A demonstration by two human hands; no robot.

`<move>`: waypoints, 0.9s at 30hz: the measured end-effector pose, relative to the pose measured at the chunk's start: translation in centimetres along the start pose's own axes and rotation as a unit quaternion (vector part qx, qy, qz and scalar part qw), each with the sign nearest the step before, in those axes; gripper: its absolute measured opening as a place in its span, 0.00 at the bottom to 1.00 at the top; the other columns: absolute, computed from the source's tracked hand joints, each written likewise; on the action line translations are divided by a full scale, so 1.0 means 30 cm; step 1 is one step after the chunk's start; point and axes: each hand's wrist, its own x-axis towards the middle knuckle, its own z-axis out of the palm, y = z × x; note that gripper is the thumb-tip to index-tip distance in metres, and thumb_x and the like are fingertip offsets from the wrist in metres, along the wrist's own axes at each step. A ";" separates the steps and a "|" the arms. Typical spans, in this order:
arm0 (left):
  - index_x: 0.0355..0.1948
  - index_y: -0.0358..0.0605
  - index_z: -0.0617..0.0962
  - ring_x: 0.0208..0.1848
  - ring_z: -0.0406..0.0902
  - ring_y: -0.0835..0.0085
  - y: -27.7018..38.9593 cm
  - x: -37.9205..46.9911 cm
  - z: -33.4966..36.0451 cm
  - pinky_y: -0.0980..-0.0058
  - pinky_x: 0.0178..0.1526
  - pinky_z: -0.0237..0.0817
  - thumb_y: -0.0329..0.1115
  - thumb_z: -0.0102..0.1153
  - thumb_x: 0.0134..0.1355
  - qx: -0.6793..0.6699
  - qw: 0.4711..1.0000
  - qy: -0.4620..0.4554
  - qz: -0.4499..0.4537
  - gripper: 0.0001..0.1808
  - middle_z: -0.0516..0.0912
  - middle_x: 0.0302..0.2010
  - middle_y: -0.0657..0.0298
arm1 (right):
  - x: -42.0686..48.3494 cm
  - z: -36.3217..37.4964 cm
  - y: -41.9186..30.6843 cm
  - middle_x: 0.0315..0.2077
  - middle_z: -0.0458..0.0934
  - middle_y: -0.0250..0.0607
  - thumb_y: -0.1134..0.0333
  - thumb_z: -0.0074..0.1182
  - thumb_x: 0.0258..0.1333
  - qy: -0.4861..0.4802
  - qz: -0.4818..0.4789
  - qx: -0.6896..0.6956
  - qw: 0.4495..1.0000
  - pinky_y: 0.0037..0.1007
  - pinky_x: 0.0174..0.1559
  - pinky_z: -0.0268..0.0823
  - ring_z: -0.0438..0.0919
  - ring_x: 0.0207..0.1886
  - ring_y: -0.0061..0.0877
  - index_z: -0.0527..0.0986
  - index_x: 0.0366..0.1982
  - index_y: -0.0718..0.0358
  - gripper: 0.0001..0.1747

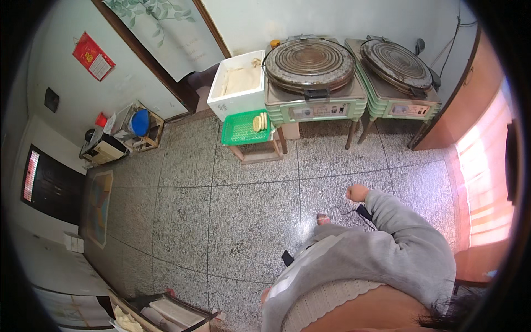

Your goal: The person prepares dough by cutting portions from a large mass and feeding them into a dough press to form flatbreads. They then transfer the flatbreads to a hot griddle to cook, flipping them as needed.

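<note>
My right hand (357, 193) hangs over the speckled floor with its fingers curled, and nothing shows in it. A black object (364, 212) with a thin cord is by that sleeve's wrist. Only a sliver of my left hand (265, 294) shows at the edge of my grey top; its fingers are hidden. Ahead, a green plastic basket (238, 128) holds several round flatbreads (260, 122) at its right end. Beside it stand two electric baking pans, one nearer the middle (311, 62) and one to the right (396, 64), both with round lids down.
A white foam box (234, 101) with pale contents stands behind the basket. A low wooden stool (261, 155) is under the basket. A pink curtain (485, 166) hangs at right. An open-topped box (203, 325) sits at lower left. A blue round item (140, 122) rests on a wooden frame.
</note>
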 end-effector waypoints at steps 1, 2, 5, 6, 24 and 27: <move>0.37 0.42 0.81 0.33 0.79 0.71 0.101 0.028 0.016 0.70 0.36 0.72 0.27 0.57 0.56 -0.080 0.997 0.000 -0.007 0.07 0.83 0.31 0.62 | 0.044 -0.053 0.017 0.31 0.83 0.50 0.56 0.51 0.52 0.011 -0.009 0.047 0.999 0.44 0.43 0.73 0.82 0.37 0.47 0.82 0.30 0.60 0.16; 0.38 0.41 0.81 0.34 0.79 0.72 0.210 0.070 0.032 0.71 0.37 0.72 0.25 0.57 0.56 -0.159 0.987 0.001 -0.011 0.08 0.83 0.32 0.62 | 0.087 -0.092 0.026 0.31 0.83 0.50 0.58 0.54 0.50 0.039 -0.009 0.047 0.998 0.43 0.43 0.73 0.82 0.38 0.45 0.82 0.31 0.59 0.14; 0.42 0.41 0.81 0.37 0.80 0.73 0.499 0.176 0.054 0.73 0.40 0.73 0.22 0.59 0.54 -0.314 0.950 0.007 -0.001 0.13 0.84 0.35 0.62 | 0.174 -0.201 0.090 0.31 0.83 0.49 0.59 0.55 0.49 0.014 0.018 0.124 0.992 0.43 0.42 0.73 0.82 0.37 0.44 0.82 0.31 0.58 0.12; 0.43 0.40 0.81 0.37 0.80 0.73 0.580 0.207 0.057 0.73 0.41 0.73 0.21 0.59 0.54 -0.338 0.941 0.011 0.003 0.14 0.84 0.36 0.61 | 0.204 -0.222 0.106 0.31 0.83 0.48 0.60 0.55 0.48 0.031 -0.011 0.081 0.996 0.42 0.42 0.72 0.82 0.36 0.44 0.82 0.31 0.57 0.11; 0.40 0.46 0.86 0.44 0.84 0.70 1.048 0.915 0.075 0.75 0.51 0.73 0.28 0.56 0.53 -0.051 0.998 -0.030 0.006 0.14 0.88 0.39 0.61 | 0.826 -0.697 -0.029 0.27 0.82 0.47 0.66 0.55 0.48 0.164 0.006 0.098 0.982 0.42 0.40 0.71 0.81 0.37 0.43 0.79 0.29 0.59 0.07; 0.41 0.42 0.84 0.45 0.83 0.69 1.197 0.993 0.017 0.74 0.52 0.73 0.23 0.55 0.53 -0.154 0.988 -0.015 -0.017 0.15 0.87 0.41 0.59 | 0.984 -0.796 -0.116 0.28 0.80 0.50 0.68 0.55 0.48 0.251 -0.015 0.022 0.968 0.44 0.42 0.71 0.80 0.38 0.46 0.77 0.33 0.62 0.09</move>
